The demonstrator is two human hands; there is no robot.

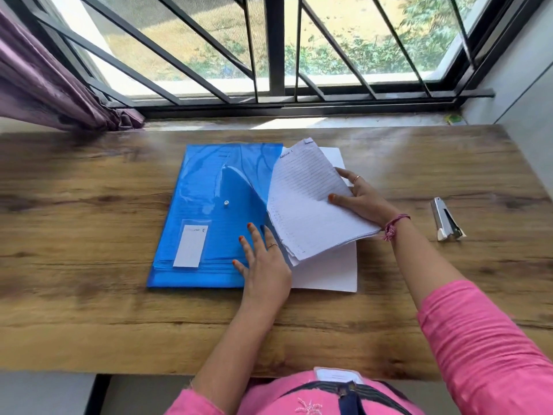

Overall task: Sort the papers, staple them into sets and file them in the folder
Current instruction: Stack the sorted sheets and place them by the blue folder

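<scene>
Blue plastic folder (209,205) flat on wooden tabletop (89,235), long side running away toward window (269,49), flap with white snap button (226,203) near middle, white label (190,246) on near half. Lined sheets faintly visible through blue plastic inside.

Left hand (263,259) palm down on folder's near right corner, fingers (251,235) straight and spread, pressing plastic flat; thin ring on one finger, orange polish on nails.

Right hand (359,199) gripping thick set of lined papers (308,202) by right edge, thumb on top of written face, other fingers curled beneath, ring on one of them. Set tilted up off tabletop, left edge down at folder's right side, just beside left hand, whether already inside opening or only against it, cannot tell. Small tab or clip at top corner of set, too small to read as staple. Heading handwritten at top of page, blurred.

Plain white sheets (329,274) flat under raised set, right of folder, partly covered by it.

Silver stapler (447,220) lying on tabletop well to right, apart from papers and both hands.

Pink sleeve (478,339) on right forearm, pink thread bracelet (393,224) at right wrist. Purple curtain (45,85) bunched at far left beside window bars.
</scene>
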